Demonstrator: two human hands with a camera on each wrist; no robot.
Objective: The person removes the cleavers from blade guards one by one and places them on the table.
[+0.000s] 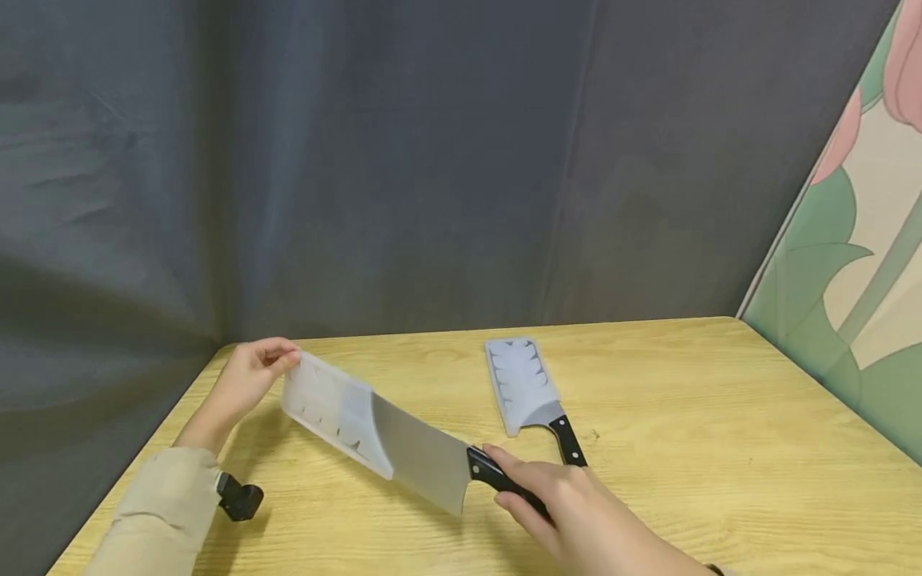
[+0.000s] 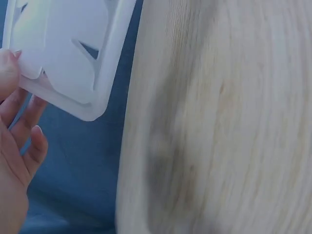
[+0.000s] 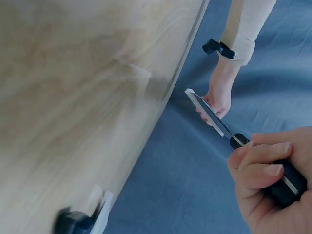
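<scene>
- Head view: our right hand [image 1: 569, 504] wraps its fingers round the black handle of the cleaver [image 1: 421, 456], while our left hand [image 1: 248, 380] pinches the far end of the clear sheath [image 1: 334, 412], which covers about half the blade. We judge it best to move the sheath straight along the blade, left fingers kept on the flat faces, away from the edge. A second cleaver [image 1: 529, 392], sheathed, lies on the tabletop [image 1: 720, 416] just beyond our right fingers.
- Left wrist view: thumb and fingers [image 2: 29, 122] pinch the sheath's [image 2: 73, 53] corner; a fuller hold would steady it.
- Right wrist view: our right fingers [image 3: 258, 168] are curled tight on the handle; the blade [image 3: 209, 112] points at our left hand [image 3: 219, 97], so we keep it level.
</scene>
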